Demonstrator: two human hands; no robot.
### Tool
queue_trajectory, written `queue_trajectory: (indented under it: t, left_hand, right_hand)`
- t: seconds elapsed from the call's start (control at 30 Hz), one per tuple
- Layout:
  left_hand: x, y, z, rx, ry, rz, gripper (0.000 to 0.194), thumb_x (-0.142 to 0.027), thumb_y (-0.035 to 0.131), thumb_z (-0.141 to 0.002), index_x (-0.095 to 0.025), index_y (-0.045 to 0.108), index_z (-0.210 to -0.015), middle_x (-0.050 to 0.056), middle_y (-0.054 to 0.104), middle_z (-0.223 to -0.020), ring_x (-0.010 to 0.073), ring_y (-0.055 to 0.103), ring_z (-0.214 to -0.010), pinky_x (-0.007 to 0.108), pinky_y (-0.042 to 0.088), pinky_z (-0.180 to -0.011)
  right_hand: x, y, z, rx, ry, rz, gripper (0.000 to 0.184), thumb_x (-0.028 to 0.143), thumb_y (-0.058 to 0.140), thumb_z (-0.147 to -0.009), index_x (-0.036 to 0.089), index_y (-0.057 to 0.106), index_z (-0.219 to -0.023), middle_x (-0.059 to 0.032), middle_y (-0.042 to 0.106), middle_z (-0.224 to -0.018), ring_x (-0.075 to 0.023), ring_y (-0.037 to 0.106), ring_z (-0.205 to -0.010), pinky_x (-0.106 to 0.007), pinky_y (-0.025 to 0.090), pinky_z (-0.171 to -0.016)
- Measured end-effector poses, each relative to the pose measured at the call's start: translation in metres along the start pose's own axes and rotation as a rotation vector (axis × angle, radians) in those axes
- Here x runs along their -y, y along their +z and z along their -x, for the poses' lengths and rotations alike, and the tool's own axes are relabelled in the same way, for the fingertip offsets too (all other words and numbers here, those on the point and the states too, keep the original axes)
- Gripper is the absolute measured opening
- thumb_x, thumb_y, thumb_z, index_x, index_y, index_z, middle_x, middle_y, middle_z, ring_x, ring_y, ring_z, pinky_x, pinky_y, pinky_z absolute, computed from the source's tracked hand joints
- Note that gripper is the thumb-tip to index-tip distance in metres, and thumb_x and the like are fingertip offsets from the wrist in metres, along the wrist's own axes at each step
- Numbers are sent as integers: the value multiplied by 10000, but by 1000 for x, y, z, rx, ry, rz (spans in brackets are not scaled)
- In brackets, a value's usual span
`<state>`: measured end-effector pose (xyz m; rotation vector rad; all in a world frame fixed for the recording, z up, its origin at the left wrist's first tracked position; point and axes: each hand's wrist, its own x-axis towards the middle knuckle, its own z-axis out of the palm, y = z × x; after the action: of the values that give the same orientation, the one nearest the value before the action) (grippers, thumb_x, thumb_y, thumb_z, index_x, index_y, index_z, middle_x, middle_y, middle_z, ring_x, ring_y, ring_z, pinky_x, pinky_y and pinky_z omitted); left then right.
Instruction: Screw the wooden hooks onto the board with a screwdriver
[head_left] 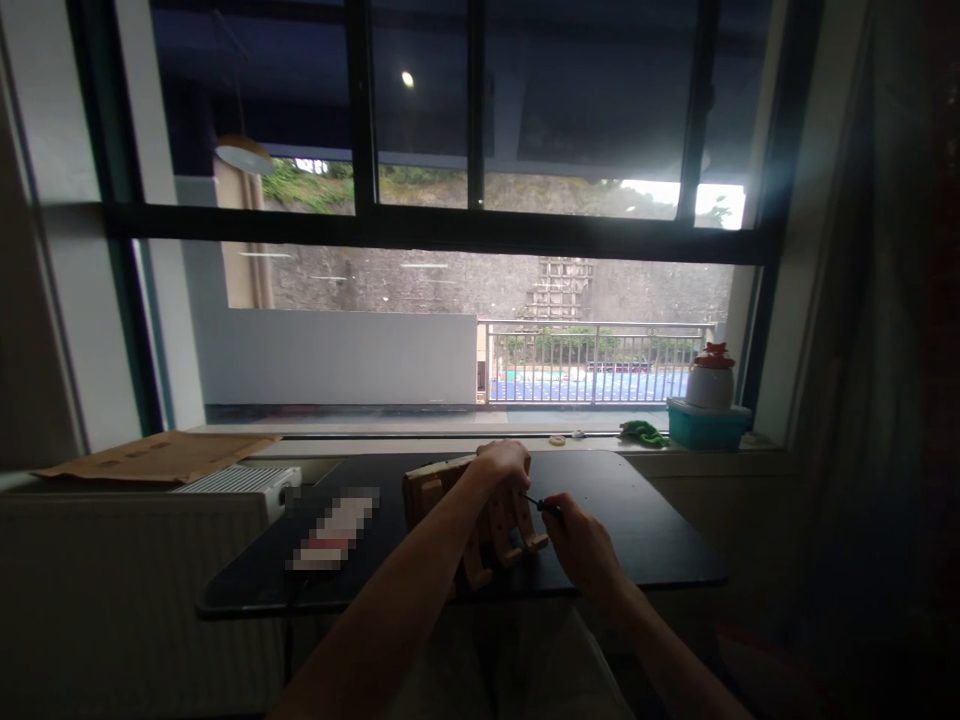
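Observation:
A wooden rack with several curved hooks [477, 570] rests tilted on the dark table [645, 540]. My left hand [507, 462] is closed over the rack's upper edge and steadies it; my left forearm covers part of the wood. In my right hand [585, 542] is a screwdriver [552, 510] with a dark handle. Its thin shaft points left at the rightmost hook, just below my left fingers. Whether the tip touches a screw is too small to tell.
Left on the table lies a pixelated flat object [334, 530], with a cable hanging below the edge. A radiator [150, 540] and brown paper envelope [161, 455] are further left. On the windowsill sit a green cloth [641, 433] and a teal box [705, 426] bearing a white jar [711, 385].

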<state>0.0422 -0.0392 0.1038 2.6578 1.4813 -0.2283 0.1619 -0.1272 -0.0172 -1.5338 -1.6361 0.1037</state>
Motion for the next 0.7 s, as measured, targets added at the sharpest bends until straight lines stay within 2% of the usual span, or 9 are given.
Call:
queue_trajectory:
  t: [0.23,0.47,0.57,0.7]
  left_hand:
    - [0,0,0,-5,0,-25,281,-307,561,-877,-166,563,-1119,69,582,-1146,216,588,-996,407,503,-829]
    - [1,2,-1,-8,-1,-33,285,-304,557,-880,-166,558,-1128,71,578,-1155,215,587,-996,410,503,-830]
    - [1,3,-3,-14,-15,-19,287,-303,557,-879,-167,555,-1132,73,577,-1157,214,587,-997,409,503,-829]
    - [1,4,-6,-42,-52,-4,293,-301,559,-878,-170,550,-1141,74,571,-1168,215,584,-1006,413,500,-835]
  right_hand:
    - [-16,3,-10,-22,43,-111,265,359,418,-862,182,595,-950,-82,705,-904,-209,656,-833,-282,459,-661]
    - [-10,-2,-2,-25,17,-62,278,297,510,-792,256,592,-1054,-28,694,-834,-223,639,-759,-300,394,-629]
    - [-13,-2,-5,-37,17,-77,226,304,523,-785,262,616,-987,-7,676,-763,-204,625,-719,-291,380,-625]
    - [-30,3,-17,-68,84,-167,204,361,533,-796,212,639,-887,-16,649,-699,-199,610,-691,-306,421,-632]
